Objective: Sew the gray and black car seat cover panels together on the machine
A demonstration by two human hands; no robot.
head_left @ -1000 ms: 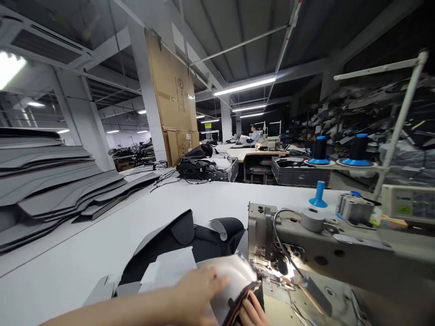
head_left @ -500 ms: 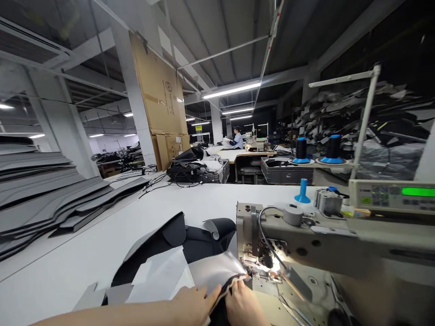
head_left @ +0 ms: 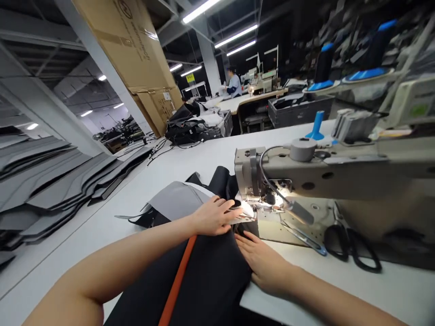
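Black fabric [head_left: 214, 271] with an orange strip [head_left: 180, 278] drapes over the table edge towards me. A grey-white piece [head_left: 176, 199] lies over its far part, and the layers run up to the lit needle area of a sewing machine [head_left: 246, 174]. My left hand [head_left: 215, 216] rests on top of the layers just left of the presser foot, fingers stretched out. Lower and to its right, my right hand [head_left: 263, 260] lies against the black fabric with its fingers extended; their tips are partly hidden by the fold.
Black-handled scissors [head_left: 353, 246] and blue-tipped tweezers [head_left: 306, 240] lie right of the needle. Stacked grey panels [head_left: 64, 181] line the left. Behind the machine stand a blue spool holder [head_left: 316, 126] and black thread cones [head_left: 323, 65]. A person [head_left: 234, 83] works farther back.
My view has tilted down and to one side. The fabric has been turned, so black cloth with the orange strip now lies towards me. Both hands have shifted from gripping its edge to lying on it.
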